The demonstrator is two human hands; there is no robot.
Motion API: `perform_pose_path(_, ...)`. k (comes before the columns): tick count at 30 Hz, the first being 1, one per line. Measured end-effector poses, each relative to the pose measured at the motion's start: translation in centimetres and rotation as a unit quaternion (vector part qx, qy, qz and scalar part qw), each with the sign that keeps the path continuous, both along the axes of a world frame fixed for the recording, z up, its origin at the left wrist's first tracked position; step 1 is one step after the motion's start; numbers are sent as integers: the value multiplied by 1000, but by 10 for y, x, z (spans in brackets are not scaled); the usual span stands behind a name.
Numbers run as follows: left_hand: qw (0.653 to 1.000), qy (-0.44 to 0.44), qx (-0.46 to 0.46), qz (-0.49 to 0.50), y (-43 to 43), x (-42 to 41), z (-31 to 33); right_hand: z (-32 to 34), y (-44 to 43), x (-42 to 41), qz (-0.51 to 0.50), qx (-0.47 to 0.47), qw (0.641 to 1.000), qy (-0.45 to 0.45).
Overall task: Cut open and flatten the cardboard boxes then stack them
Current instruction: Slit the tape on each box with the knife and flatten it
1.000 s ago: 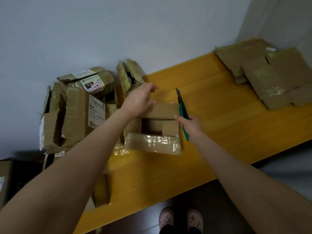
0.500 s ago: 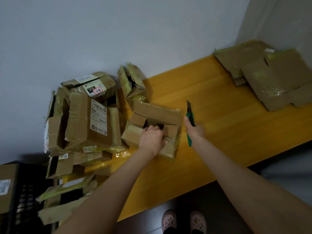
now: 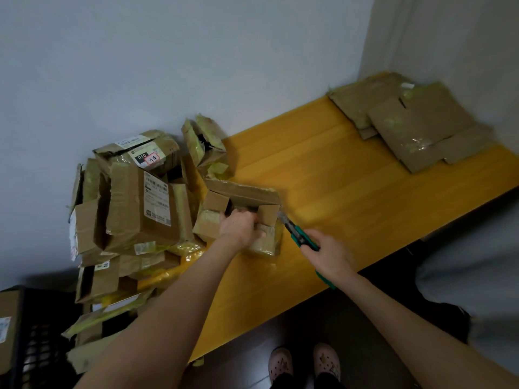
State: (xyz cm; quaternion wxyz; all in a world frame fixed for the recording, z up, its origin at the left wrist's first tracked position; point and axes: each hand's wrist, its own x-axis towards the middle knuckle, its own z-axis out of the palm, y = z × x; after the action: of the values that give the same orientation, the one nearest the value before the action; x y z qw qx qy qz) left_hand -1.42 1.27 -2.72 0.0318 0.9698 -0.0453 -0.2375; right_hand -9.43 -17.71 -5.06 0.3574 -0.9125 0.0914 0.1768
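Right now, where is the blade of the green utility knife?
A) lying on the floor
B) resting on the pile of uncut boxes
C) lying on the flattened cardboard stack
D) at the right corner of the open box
D: the right hand holds the utility knife with its blade at the right corner of the open box, which the left hand grips.
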Motion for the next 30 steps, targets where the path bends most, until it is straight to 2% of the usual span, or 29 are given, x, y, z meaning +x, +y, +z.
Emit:
perform_pose_path(7, 995, -28, -71, 56, -1, -3, 0, 18, -6, 6, 122, -144, 982, 8)
perform_pose_path(11, 991, -48, -99, 79, 2, -3, -2, 28, -8, 7, 140, -134, 981, 25)
perform_pose_path(16, 992, -41, -116, 42, -1, -1, -2, 31, 2, 12, 146, -152, 977, 16)
perform_pose_path(21, 984, -47, -154, 77, 9, -6, -10, 34, 3, 7, 155, -158, 975, 30)
perform_pose_path(26, 984, -70, -154, 62, 1, -11, -8, 36, 10, 13, 140, -169, 975, 36)
perform_pose_path(30, 973, -86, -182, 112, 6, -3, -3, 36, 9, 3, 161, -161, 973, 41)
